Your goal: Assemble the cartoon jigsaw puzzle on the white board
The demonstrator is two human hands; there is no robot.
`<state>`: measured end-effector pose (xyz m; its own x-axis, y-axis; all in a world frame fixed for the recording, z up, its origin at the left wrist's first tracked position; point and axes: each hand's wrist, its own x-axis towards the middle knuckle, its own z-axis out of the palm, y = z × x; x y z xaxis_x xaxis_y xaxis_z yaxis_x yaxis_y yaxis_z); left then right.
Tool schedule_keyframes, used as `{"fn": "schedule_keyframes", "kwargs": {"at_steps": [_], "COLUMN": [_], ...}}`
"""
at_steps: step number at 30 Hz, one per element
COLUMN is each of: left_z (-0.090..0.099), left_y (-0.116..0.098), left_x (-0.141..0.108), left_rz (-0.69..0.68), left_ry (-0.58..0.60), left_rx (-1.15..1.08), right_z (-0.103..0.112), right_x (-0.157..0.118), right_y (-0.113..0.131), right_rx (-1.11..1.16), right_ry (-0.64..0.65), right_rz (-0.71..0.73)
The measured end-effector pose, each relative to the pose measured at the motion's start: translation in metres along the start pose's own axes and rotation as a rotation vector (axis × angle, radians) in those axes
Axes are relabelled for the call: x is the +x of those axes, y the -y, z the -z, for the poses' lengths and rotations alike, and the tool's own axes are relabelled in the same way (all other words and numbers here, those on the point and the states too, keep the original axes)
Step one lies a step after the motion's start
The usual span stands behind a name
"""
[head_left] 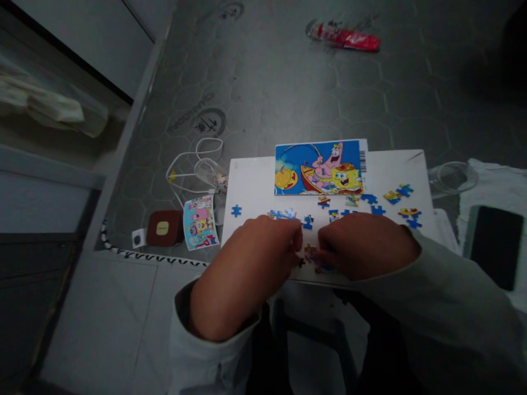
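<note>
Left hand and right hand are partly hiding puzzle pieces near one picture; finger grip I can't tell.

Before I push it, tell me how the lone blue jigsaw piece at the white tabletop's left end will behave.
The blue jigsaw piece is small, so probably light. Lying flat, it should slide rather than roll across the smooth-looking white tabletop. Its knobbed edges might bend if pinched.

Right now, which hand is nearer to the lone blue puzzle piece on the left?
Left. The left hand is to the right of the blue piece; the right hand, farther right.
</note>
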<state>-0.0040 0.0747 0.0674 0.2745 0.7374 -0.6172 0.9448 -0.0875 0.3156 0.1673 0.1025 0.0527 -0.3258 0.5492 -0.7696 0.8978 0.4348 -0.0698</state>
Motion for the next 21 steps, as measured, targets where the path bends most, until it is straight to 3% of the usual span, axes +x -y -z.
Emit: {"fn": "schedule_keyframes", "kwargs": {"at_steps": [5, 9, 21], "left_z": [0.013, 0.025, 0.025], "left_y": [0.02, 0.027, 0.045], "left_x": [0.001, -0.001, 0.0], "left_rz": [0.047, 0.21, 0.439], "left_ry": [-0.231, -0.37, -0.43], "left_rx": [-0.153, -0.178, -0.126], "right_z": [0.0, 0.003, 0.006], "right_x": [0.001, 0.0, 0.001], "right_y": [0.001, 0.002, 0.003], "right_rx": [-0.016, -0.009, 0.054], "right_ry": [-0.017, 0.009, 0.061], "right_rz": [-0.008, -0.033, -0.045]}}
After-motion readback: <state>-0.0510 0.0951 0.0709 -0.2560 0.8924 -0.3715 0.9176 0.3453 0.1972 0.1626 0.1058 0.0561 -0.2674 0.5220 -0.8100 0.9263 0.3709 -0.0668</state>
